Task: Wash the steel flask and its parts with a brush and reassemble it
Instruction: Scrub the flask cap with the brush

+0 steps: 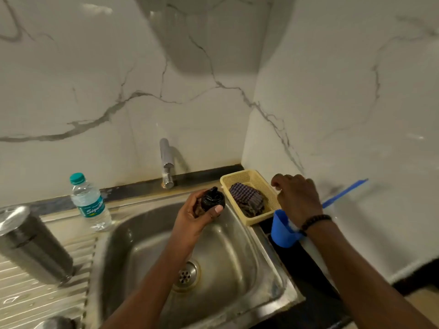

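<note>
Head view: left hand (192, 217) holds black stopper (212, 200) spout-up over sink (273, 279).

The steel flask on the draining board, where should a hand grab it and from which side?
Grip the steel flask round the middle of its smooth cylindrical body, coming from the sink side with the fingers wrapped across it. It leans in this view with its open mouth up-left, so a side wrap looks safer than pinching the rim.

home kitchen, steel sink (268, 276), tap (166, 162), marble walls (95, 79)
</note>
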